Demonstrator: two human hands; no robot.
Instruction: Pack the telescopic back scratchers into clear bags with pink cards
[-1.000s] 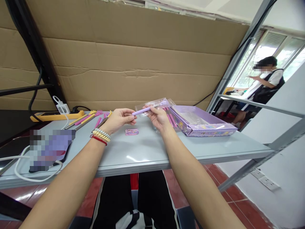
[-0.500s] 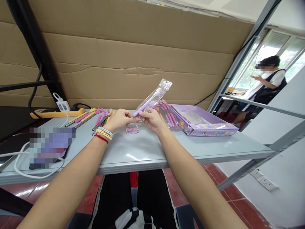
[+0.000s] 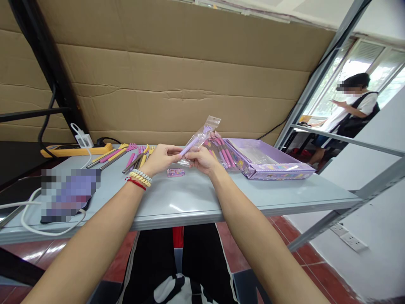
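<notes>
While in plastic (image 3: 215,121), lilac fork (image 3: 196,140) between left hand (image 3: 162,158) and right hand (image 3: 205,160).

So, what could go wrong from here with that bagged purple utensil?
The left hand and right hand pinch the bagged purple utensil near its lower end, so it could slip. It might then knock the small card nearby. Also, the white cable loops beside the left forearm and could snag.

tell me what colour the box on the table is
Light purple box, with patterned outer sides; best seen in the head view.
</notes>
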